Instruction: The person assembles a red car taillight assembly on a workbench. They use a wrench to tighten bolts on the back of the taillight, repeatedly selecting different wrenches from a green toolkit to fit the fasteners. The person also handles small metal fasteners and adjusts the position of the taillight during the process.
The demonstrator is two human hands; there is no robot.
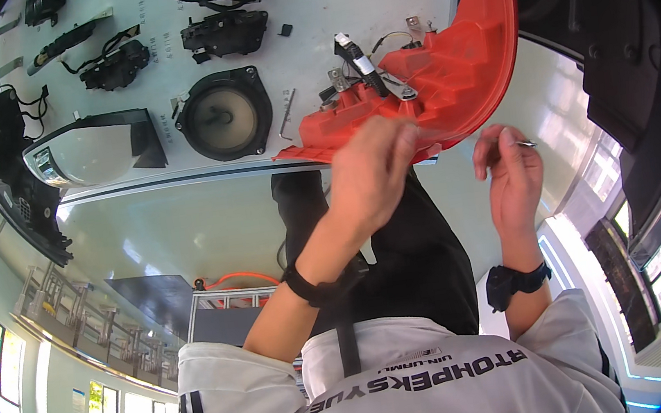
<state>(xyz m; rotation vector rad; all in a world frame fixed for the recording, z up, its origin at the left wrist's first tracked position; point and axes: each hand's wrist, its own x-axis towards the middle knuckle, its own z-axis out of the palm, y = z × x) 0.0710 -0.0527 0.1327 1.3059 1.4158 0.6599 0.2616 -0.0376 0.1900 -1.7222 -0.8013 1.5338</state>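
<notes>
A red tail light housing [455, 80] lies at the right front of the table, its curved edge reaching past the front. My left hand [371, 170] is over its near edge, fingers curled together; what they hold, if anything, is hidden. To the right, apart from the housing, my right hand [511, 176] is raised with curled fingers, pinching a small shiny metal piece [527, 143]. A dark-handled tool with a silver ratchet-like head [407, 92] rests on the housing, beside metal brackets and a thin wire.
On the white table [306, 11], a round speaker [224, 116], a white mirror cover [89, 153], an L-shaped hex key [287, 114] and several black latch units [225, 34] lie to the left. A large black panel [637, 78] stands at right. A grey box with an orange hose [244, 276] sits below.
</notes>
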